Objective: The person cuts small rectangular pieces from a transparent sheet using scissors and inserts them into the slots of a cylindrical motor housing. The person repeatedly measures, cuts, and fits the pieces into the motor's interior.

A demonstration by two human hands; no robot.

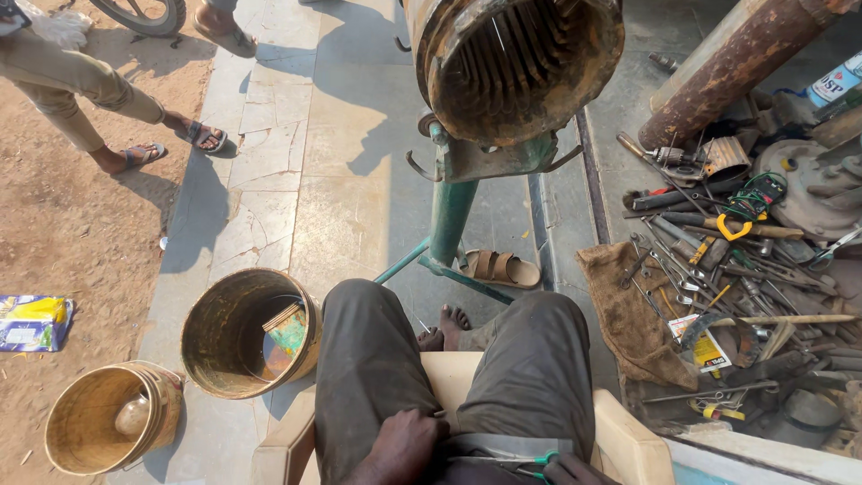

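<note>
You sit at an open-air roadside repair workshop. A stripped motor stator (516,63) stands on a green stand (449,211) before you on the stone pavement (296,135), and a heap of spanners and hand tools (727,260) lies beside you.

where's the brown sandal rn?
The brown sandal lies on the pavement at centre, beside the green stand, just ahead of the person's bare foot.

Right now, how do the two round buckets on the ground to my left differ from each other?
The larger bucket stands nearer the knee, its dark stained inside holding a flat board-like piece propped against the wall. The smaller bucket sits farther left at the pavement's edge by the dirt, looks paler and tan, and holds a small rounded object. The larger bucket is more upright; the smaller bucket tips slightly. Both are round, open-topped and worn.
</note>
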